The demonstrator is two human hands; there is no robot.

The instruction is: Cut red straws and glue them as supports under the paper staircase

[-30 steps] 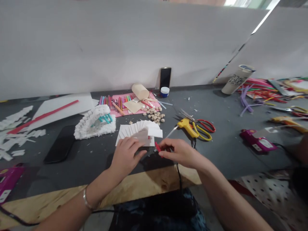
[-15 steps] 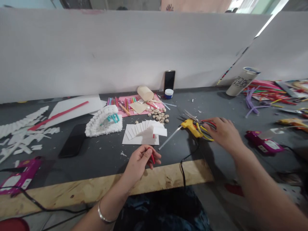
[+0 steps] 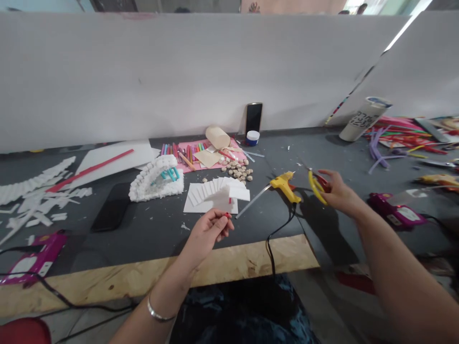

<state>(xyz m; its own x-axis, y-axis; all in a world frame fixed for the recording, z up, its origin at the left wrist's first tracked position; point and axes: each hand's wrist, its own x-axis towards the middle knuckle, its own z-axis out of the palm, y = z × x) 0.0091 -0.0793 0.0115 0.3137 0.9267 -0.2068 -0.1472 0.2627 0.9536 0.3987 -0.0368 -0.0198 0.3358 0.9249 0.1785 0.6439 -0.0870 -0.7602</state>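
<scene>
My left hand (image 3: 210, 231) is closed, pinching a small red strip (image 3: 227, 216) just in front of a white foam stair model (image 3: 218, 195) on the grey table. My right hand (image 3: 339, 193) is raised above the table to the right, gripping scissors (image 3: 316, 185) with yellow and red handles, blades pointing up and left. A yellow glue gun (image 3: 286, 185) lies between the two hands, its black cord (image 3: 274, 239) running to the near edge.
A white foam arch with teal posts (image 3: 156, 179) and a black phone (image 3: 114, 209) lie left. Coloured pens on pink paper (image 3: 195, 155), wooden discs (image 3: 237, 170), an upright phone (image 3: 254, 117) and a blue-lidded jar (image 3: 253, 137) sit behind. A magenta glue gun (image 3: 398, 213) is right; white strips (image 3: 32, 196) far left.
My right hand passed the red strip to the left, reached right to the scissors and has lifted them off the table. My left hand drew back from the stair model.
</scene>
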